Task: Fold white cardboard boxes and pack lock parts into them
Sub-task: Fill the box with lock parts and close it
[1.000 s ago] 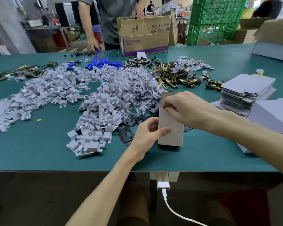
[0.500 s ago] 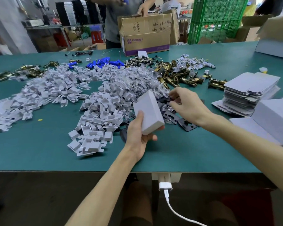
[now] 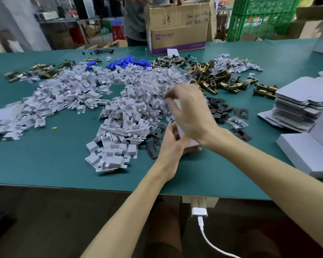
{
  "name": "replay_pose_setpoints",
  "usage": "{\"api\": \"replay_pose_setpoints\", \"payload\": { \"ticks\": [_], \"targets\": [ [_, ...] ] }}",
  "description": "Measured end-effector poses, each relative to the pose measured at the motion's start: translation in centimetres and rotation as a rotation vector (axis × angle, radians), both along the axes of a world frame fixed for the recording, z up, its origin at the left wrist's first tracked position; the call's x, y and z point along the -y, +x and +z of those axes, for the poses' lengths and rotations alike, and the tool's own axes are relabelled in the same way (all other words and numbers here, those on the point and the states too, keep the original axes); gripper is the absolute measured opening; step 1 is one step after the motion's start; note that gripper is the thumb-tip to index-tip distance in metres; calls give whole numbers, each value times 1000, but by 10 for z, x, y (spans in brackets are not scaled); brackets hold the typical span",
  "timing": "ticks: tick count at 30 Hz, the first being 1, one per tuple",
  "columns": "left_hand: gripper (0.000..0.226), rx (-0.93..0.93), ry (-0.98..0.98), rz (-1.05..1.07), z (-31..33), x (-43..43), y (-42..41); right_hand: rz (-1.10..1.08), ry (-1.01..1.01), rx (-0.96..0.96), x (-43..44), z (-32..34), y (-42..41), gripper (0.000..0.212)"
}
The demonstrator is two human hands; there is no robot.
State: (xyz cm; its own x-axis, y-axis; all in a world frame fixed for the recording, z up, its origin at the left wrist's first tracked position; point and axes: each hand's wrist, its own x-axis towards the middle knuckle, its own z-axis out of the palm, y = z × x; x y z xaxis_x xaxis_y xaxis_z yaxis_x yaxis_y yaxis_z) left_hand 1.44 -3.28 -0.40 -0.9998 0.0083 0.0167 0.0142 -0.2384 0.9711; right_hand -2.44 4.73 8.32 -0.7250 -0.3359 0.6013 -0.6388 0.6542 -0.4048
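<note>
Mostly hidden white box (image 3: 189, 143), left hand (image 3: 172, 144) gripping

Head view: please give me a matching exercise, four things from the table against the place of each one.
1 brown carton
2 stack of flat boxes
3 white box
4 black plates

A gripped by the left hand
B far edge of the table
C piled at the right edge
D scattered flat beside the white box

Pairs: 1-B, 2-C, 3-A, 4-D
</note>
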Motion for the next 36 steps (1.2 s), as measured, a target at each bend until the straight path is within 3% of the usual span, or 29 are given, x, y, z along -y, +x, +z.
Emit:
{"api": "replay_pose_setpoints", "payload": {
  "ticks": [3, 6, 8, 16, 19, 21, 23, 25, 30, 33, 36],
  "targets": [
    [45, 28, -91, -23, -2, 1, 4, 100, 296, 59, 32, -9, 4, 21],
    [10, 86, -78, -96, -9, 2, 5, 163, 440, 154, 58, -22, 2, 32],
    [29, 131, -59, -91, -9, 2, 4, 156, 522, 183, 68, -29, -4, 31],
    [31, 97, 60, -75, -8, 3, 1, 126, 576, 263, 74, -33, -15, 14],
    [9, 100, 114, -72, -4, 2, 4, 101, 594, 229, 77, -33, -14, 5],
    [10, 101, 125, -70, -3, 2, 6, 97, 571, 228, 78, -33, -14, 4],
    [7, 80, 105, -57, -2, 1, 7, 100, 504, 274, 76, -33, -12, 17],
    [9, 57, 81, -39, -1, 0, 6, 127, 335, 363, 70, -31, -10, 28],
    [17, -2, 38, -14, -1, 1, 4, 129, -98, 510, 53, -20, -1, 14],
    [6, -42, 65, -31, 4, 0, 7, 158, -197, 552, 41, -14, 6, 14],
    [12, -47, 92, -43, 8, -1, 8, 207, -274, 561, 27, -4, 14, 12]
  ]
}}
